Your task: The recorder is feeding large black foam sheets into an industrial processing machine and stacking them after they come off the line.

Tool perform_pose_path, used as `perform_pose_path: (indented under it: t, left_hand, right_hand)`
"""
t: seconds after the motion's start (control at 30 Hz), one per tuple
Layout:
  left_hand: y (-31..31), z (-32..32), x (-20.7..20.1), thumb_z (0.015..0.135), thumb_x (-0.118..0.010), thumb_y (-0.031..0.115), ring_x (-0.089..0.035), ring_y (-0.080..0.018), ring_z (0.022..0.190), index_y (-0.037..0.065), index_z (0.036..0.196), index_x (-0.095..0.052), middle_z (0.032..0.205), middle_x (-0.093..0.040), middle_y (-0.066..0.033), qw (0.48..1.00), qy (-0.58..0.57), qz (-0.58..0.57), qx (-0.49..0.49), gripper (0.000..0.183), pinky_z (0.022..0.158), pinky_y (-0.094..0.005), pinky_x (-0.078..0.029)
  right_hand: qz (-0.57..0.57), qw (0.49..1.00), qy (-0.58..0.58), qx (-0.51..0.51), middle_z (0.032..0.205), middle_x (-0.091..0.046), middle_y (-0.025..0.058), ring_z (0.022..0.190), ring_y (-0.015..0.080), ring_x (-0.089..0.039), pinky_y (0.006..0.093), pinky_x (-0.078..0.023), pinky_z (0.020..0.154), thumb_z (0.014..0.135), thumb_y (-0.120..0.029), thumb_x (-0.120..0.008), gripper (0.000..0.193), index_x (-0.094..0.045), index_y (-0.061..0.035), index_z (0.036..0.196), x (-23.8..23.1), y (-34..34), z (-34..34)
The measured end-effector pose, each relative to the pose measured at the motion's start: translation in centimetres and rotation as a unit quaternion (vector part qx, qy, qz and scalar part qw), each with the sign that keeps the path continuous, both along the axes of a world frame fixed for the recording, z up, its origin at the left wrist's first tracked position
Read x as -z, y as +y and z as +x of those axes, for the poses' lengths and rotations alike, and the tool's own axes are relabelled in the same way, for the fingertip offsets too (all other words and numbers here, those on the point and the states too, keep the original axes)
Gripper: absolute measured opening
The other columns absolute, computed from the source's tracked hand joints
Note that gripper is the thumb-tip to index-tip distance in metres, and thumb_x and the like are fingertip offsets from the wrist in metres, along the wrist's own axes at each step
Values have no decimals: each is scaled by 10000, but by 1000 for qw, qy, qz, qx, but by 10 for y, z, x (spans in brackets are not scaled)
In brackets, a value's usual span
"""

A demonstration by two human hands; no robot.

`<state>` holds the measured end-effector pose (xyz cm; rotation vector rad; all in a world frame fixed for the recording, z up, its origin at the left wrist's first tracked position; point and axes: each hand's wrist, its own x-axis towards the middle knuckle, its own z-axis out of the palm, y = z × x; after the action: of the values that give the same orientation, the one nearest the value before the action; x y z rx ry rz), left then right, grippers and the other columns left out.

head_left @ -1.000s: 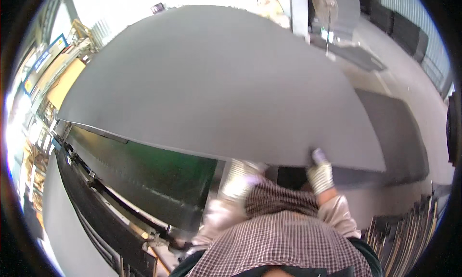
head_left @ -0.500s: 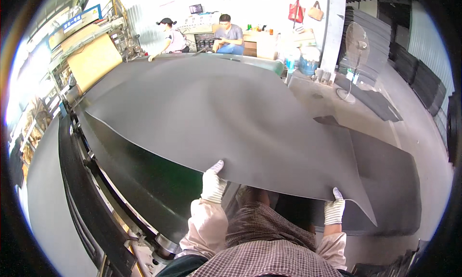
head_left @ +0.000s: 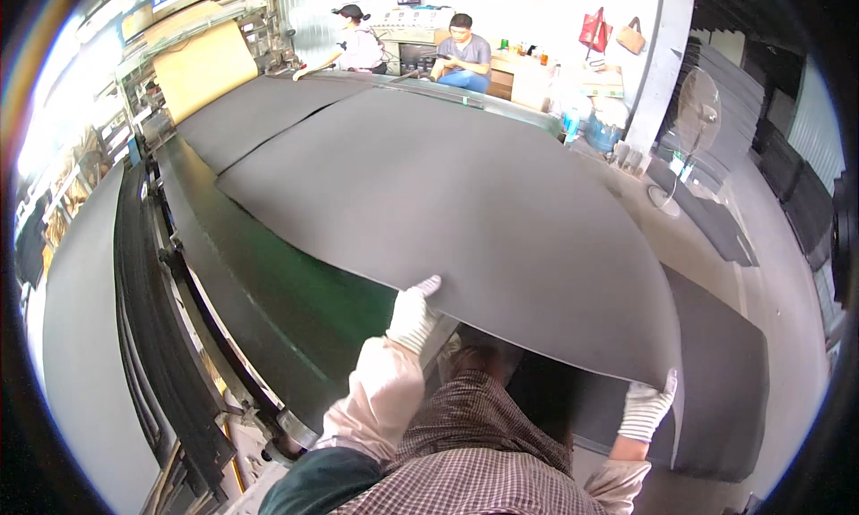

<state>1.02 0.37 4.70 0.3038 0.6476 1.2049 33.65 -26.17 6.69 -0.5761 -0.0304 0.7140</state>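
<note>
A large dark grey sheet point(head_left: 465, 211) stretches in front of me, its near edge lifted and bowed. My left hand point(head_left: 414, 316), in a white striped glove, is closed on that edge with the thumb on top. Farther right, my gloved right hand point(head_left: 646, 408) grips the same edge near the sheet's right corner. The fingers of both hands are hidden beneath the sheet. Under its left part lies a dark green machine bed point(head_left: 331, 305). Another grey sheet point(head_left: 255, 112) lies beyond, with a dark gap between the two.
Dark sheets point(head_left: 729, 372) lie low at the right, partly under the held one. A machine rail point(head_left: 192, 309) runs along the left. Two people are at the far side, one leaning over the bed, one seated. A fan point(head_left: 698, 108) stands at back right.
Both hands have drawn the sheet toward me and to the right. Its far edge has come away from the sheet beyond, so a gap shows. More of the green bed is uncovered.
</note>
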Motion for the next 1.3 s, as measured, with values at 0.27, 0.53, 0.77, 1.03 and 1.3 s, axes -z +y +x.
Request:
perform_pose_path:
  t: [0.27, 0.53, 0.77, 1.03, 1.3]
  left_hand:
    - [-51, 43, -15, 846, -627, 124, -544, -300, 1033, -4, 1177, -489, 1118, -564, -136, 997, -71, 7, 42, 381, 901, -445, -471]
    - [-10, -6, -4, 859, -576, 71, -607, -247, 944, 4, 951, -572, 982, -619, -131, 995, -96, -41, 4, 114, 854, -370, -519]
    - [-54, 44, 11, 854, -652, 232, -595, -245, 915, 53, 1110, -556, 987, -625, -111, 990, 31, -88, 105, 326, 778, -363, -514]
    - [-27, 41, 29, 775, -743, 293, -351, -71, 501, 50, 863, -609, 611, -437, 36, 956, 287, -30, 55, 291, 466, -225, -338]
    - [20, -51, 53, 773, -738, 344, -355, -83, 481, 53, 753, -575, 592, -474, 1, 764, 626, -107, -118, 333, 481, -199, -305]
  right_hand:
    - [-215, 899, -354, 144, 897, -623, 21, 748, 113, -538, 253, -449, 716, 803, -64, -691, 190, -623, -17, 974, 0, 58, -82]
    - [-7, 992, -99, 77, 1194, -557, 166, 1123, 299, -518, 495, -415, 961, 865, -493, -542, 624, -483, 5, 1237, 1, -3, -37]
    - [-306, 825, -423, 218, 754, -581, -9, 646, 78, -501, 250, -417, 609, 858, -151, -615, 221, -642, -44, 1050, -2, 47, -76]
    - [-424, 511, -721, -195, 1303, -481, 209, 1229, 301, -419, 431, -302, 1039, 754, -448, -705, 624, -568, -5, 1172, 179, 36, -19]
    - [-615, 785, 60, 29, 831, -656, 123, 641, 171, -614, 291, -483, 543, 810, -132, -672, 273, -616, 14, 1034, 393, -98, 72]
